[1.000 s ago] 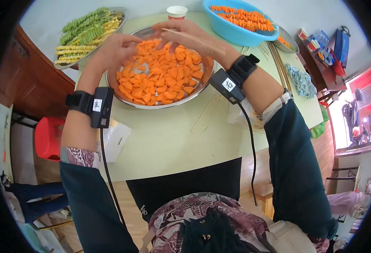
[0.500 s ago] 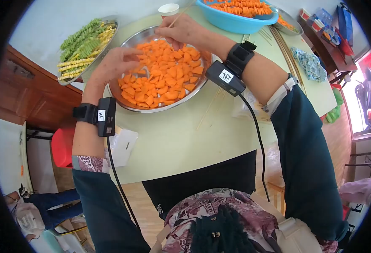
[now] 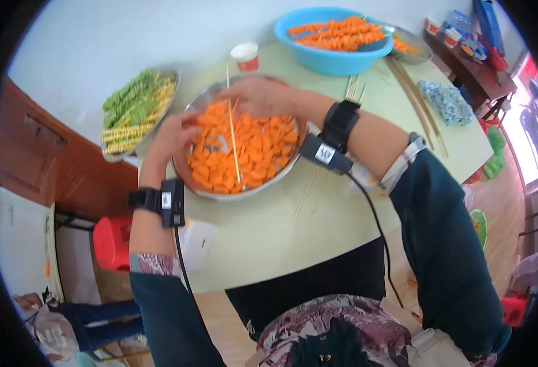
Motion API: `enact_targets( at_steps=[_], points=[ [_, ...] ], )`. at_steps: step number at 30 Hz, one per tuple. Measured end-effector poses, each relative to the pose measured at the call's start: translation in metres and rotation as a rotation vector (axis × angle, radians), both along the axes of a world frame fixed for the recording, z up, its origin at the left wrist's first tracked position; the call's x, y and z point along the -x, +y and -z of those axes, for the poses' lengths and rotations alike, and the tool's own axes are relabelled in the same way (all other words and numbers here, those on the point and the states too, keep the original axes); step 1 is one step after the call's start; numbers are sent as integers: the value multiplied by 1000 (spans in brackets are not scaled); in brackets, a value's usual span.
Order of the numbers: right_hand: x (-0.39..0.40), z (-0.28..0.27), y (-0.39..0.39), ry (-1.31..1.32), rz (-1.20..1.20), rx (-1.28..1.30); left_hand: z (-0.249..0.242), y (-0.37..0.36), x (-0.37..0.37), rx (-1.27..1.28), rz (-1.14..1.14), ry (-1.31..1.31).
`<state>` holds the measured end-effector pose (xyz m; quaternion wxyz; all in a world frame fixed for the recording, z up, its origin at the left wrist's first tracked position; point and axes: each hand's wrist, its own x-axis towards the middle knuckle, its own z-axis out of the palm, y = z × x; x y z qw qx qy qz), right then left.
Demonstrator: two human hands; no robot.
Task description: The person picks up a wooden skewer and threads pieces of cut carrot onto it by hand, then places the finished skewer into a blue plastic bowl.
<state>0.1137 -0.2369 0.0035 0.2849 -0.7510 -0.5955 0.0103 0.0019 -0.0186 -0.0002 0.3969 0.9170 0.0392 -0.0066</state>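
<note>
A round metal tray (image 3: 220, 192) full of orange carrot pieces (image 3: 259, 150) sits on the pale green table (image 3: 281, 226). My right hand (image 3: 259, 95) hovers over the tray's far side and pinches a thin bamboo skewer (image 3: 233, 131) that slants across the carrots. My left hand (image 3: 177, 134) rests at the tray's left rim, its fingers reaching into the carrot pieces; I cannot see whether it holds one. Both wrists wear black strapped devices.
A blue basin (image 3: 330, 58) of skewered carrots stands at the back, with a metal plate (image 3: 412, 49) beside it. A tray of green and yellow skewers (image 3: 137, 110) lies left. A paper cup (image 3: 245, 56), loose skewers (image 3: 308, 186), a patterned cloth (image 3: 446, 101) and a red stool (image 3: 113, 241) are around.
The view has pulled back and tilted. My right hand swung the skewer down so it now lies across the carrots. My left hand moved to the tray's left rim.
</note>
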Motion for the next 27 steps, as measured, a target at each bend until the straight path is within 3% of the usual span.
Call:
enact_targets(
  at_steps=[2, 4, 6, 7, 10, 11, 12, 14, 18, 20, 22, 24, 25, 26, 27],
  points=[
    [2, -10, -2, 12, -4, -19, 11, 6, -3, 38, 87, -42],
    [11, -21, -8, 767, 89, -75, 5, -4, -4, 48, 128, -73],
    [6, -25, -14, 659, 60, -137, -5, -14, 3, 41, -4, 105],
    [7, -22, -14, 576, 12, -189, -7, -18, 3, -30, 56, -2],
    [7, -15, -7, 714, 51, -386, -13, -21, 6, -119, 45, 14],
    [7, -17, -7, 763, 103, -388, -3, -11, 2, -172, 68, -140],
    [6, -16, -5, 781, 87, -382, -4, -9, 1, -174, 50, -124],
    [-1, -14, -6, 588, 275, -480, -6, -11, -4, 47, -175, -424],
    [-11, -11, -4, 473, 341, -514, -4, 0, -7, 5, -267, -439],
    [-7, -13, -8, 523, 320, -518, -7, -4, -3, -175, -94, -379],
    [5, -20, -13, 548, 357, -506, -9, -11, -2, -63, -37, -307],
    [5, -17, -9, 479, 285, -660, -16, -26, 2, -78, 75, -238],
    [-3, -14, -9, 282, 281, -574, -17, -26, 2, -89, 69, -217],
    [-6, -11, -5, 288, 284, -568, -14, -25, 0, -83, 70, -209],
    [-5, -12, 0, 206, 235, -682, -15, -24, 0, -69, 56, -218]
  ],
)
